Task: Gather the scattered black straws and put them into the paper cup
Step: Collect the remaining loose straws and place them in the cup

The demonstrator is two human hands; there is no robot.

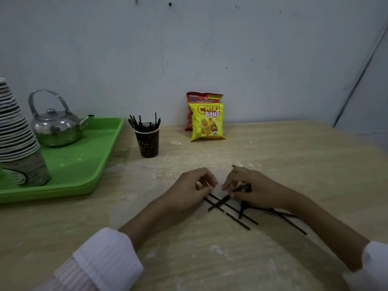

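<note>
Both hands pinching black straws mid-table | paper cup beside tray edge

right hand: hides straw ends | stacked cups: cut by left edge | sleeves: cut off below

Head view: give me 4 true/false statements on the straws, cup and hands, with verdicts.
1. The paper cup already holds several black straws. True.
2. The paper cup stands on the green tray. False: it stands on the table, just right of the tray.
3. Loose straws lie crossed on the table by both hands. True.
4. The right hand is empty and lifted clear of the table. False: it is low at the table and pinches straws; the left hand is beside it, fingers at the straw ends.
</note>
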